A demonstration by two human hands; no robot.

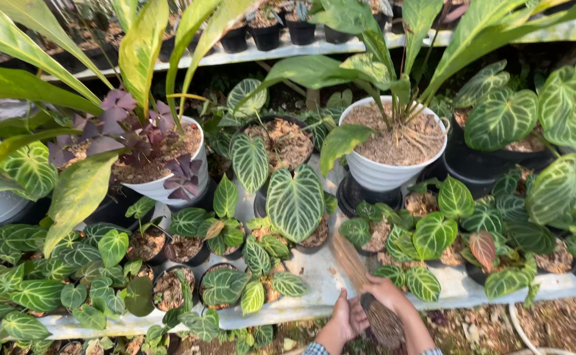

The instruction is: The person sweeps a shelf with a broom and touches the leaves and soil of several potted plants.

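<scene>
- While both hands work at the front edge of the white table (314, 279), a brown broom (360, 279) slants up between them, its blurred bristles over a bare strip of the tabletop.
- The right hand (385, 291) has its grip clamped on the broom's bound neck, just above a darker, thicker bundle (383, 323) that hangs below the table edge.
- The left hand (348, 317) sits just beside the broom, fingers curled; whether its grip closes on the broom cannot be told.
- A checked cuff (315, 349) shows at the left wrist.
- Small black pots of veined green plants (294, 202) crowd the table on both sides of the strip.
- Behind stand two white pots: one with purple leaves (163, 187), one ribbed (383, 174).
</scene>
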